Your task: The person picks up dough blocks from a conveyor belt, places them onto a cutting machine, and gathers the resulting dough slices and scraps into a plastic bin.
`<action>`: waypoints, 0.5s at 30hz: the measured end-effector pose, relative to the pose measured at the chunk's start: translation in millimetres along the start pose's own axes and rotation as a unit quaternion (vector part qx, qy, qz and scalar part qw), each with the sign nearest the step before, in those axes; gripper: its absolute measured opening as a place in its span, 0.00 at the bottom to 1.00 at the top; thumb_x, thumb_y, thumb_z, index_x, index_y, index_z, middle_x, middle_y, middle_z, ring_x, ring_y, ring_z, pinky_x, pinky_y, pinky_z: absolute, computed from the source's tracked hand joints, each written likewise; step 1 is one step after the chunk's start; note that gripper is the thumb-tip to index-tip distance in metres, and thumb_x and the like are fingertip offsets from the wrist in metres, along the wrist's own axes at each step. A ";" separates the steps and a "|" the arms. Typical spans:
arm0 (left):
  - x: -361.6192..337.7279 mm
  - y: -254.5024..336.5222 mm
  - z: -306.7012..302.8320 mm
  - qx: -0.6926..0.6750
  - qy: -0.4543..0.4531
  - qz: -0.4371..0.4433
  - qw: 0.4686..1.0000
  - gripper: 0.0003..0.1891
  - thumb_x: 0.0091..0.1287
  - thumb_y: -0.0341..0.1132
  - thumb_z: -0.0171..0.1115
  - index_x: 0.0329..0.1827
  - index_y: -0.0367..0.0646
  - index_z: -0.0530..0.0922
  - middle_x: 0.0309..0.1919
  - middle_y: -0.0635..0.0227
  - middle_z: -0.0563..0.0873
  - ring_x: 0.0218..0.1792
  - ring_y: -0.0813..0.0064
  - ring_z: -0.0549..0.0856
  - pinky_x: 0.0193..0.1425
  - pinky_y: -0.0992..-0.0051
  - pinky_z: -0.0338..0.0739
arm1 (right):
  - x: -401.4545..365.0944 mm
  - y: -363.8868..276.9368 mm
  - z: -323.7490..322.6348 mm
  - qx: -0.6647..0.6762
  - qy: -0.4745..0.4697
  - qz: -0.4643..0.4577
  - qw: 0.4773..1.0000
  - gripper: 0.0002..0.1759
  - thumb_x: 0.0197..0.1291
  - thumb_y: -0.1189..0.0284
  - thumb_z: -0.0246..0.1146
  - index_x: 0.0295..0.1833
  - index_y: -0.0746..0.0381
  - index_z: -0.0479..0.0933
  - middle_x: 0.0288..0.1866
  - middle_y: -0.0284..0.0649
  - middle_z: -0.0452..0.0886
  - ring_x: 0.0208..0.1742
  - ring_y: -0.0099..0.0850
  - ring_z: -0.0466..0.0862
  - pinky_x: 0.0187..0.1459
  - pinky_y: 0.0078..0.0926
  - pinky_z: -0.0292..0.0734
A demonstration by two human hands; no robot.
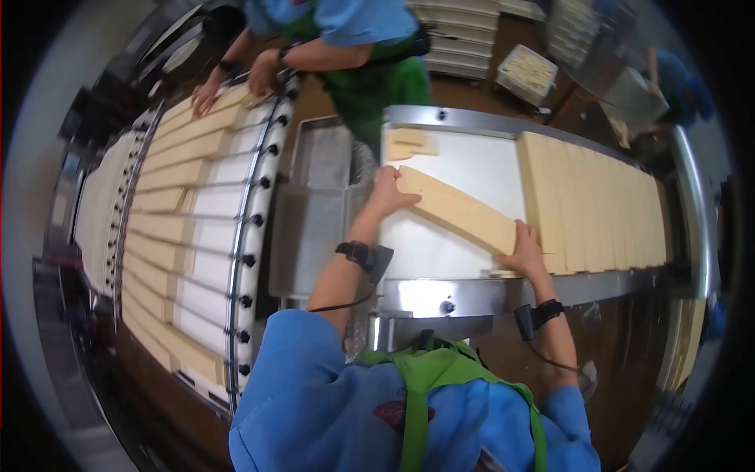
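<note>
A long pale slab [456, 211] lies slanted on the white conveyor belt [464, 161]. My left hand [387, 193] grips its far end and my right hand [523, 250] grips its near end. Right of it, a row of matching slabs [598, 204] lies packed side by side on the belt. A broken piece [407, 144] sits at the belt's far left corner.
To the left, a slatted conveyor [200, 212] carries more slabs in a line. A co-worker in blue with a green apron [346, 47] stands at its far end, both hands on a slab. Stacked trays [528, 72] stand behind. A steel rim [503, 287] edges the belt.
</note>
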State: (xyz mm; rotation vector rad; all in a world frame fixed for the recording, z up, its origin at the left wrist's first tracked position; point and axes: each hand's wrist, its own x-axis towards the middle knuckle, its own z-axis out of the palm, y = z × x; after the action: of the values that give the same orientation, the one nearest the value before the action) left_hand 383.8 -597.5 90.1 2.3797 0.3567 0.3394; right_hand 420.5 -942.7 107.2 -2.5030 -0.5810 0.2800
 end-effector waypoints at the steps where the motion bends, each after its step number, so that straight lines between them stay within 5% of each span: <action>1: -18.5 -8.8 -9.1 -0.111 0.030 -0.041 0.993 0.30 0.38 0.40 0.73 0.42 0.37 0.68 0.40 0.57 0.75 0.46 0.65 0.74 0.48 0.68 0.70 | 5.3 -12.0 5.5 -0.002 -0.004 -0.012 1.000 0.47 0.31 0.67 0.72 0.61 0.62 0.58 0.57 0.52 0.62 0.55 0.51 0.68 0.54 0.41 0.68; 3: -54.5 -22.5 -39.1 -0.325 0.104 -0.111 0.933 0.26 0.43 0.38 0.73 0.39 0.38 0.66 0.37 0.58 0.75 0.41 0.66 0.76 0.44 0.70 0.72 | 10.4 -61.3 14.5 -0.021 0.025 -0.056 0.998 0.46 0.31 0.69 0.72 0.61 0.61 0.58 0.57 0.52 0.62 0.55 0.53 0.68 0.54 0.41 0.68; 8: -163.4 -73.6 -190.5 -0.113 0.374 -0.153 0.908 0.22 0.51 0.37 0.70 0.42 0.38 0.67 0.32 0.61 0.76 0.35 0.70 0.77 0.38 0.73 0.73 | -13.6 -203.8 53.0 0.036 0.027 -0.262 0.964 0.47 0.29 0.70 0.73 0.61 0.61 0.61 0.57 0.52 0.63 0.55 0.50 0.68 0.56 0.38 0.67; 10: -220.9 -108.5 -255.0 -0.116 0.473 -0.212 0.847 0.14 0.58 0.36 0.62 0.43 0.40 0.71 0.31 0.62 0.79 0.33 0.72 0.77 0.38 0.73 0.72 | -35.9 -261.2 74.0 0.174 -0.105 -0.299 0.932 0.44 0.31 0.68 0.73 0.59 0.63 0.64 0.56 0.49 0.65 0.55 0.45 0.70 0.56 0.35 0.67; 12: -284.6 -147.4 -317.1 0.003 0.527 -0.157 0.835 0.11 0.66 0.38 0.53 0.37 0.38 0.77 0.27 0.67 0.79 0.28 0.77 0.75 0.35 0.77 0.71 | -64.8 -310.1 109.5 0.215 -0.156 -0.343 0.901 0.34 0.37 0.67 0.71 0.54 0.65 0.70 0.49 0.46 0.71 0.51 0.41 0.73 0.53 0.31 0.69; 14: -339.7 -187.1 -359.5 -0.178 0.518 -0.181 0.817 0.14 0.68 0.38 0.49 0.34 0.36 0.78 0.23 0.74 0.78 0.26 0.84 0.73 0.32 0.81 0.69 | -100.1 -350.8 142.4 0.305 -0.240 -0.303 0.871 0.26 0.42 0.67 0.68 0.48 0.66 0.74 0.42 0.43 0.74 0.46 0.38 0.76 0.48 0.28 0.71; 15: -365.7 -211.0 -375.1 -0.160 0.500 -0.209 0.825 0.14 0.67 0.39 0.51 0.34 0.36 0.78 0.23 0.72 0.79 0.27 0.82 0.75 0.32 0.80 0.70 | -117.8 -369.3 157.4 0.318 -0.272 -0.295 0.859 0.23 0.44 0.67 0.68 0.47 0.66 0.74 0.40 0.43 0.75 0.44 0.37 0.77 0.45 0.27 0.71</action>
State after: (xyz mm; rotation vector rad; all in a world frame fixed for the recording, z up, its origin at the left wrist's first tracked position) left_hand -115.7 -345.0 166.0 1.5423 1.1653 1.3102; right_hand 139.6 -644.3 191.5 -1.4987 -1.2115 0.7986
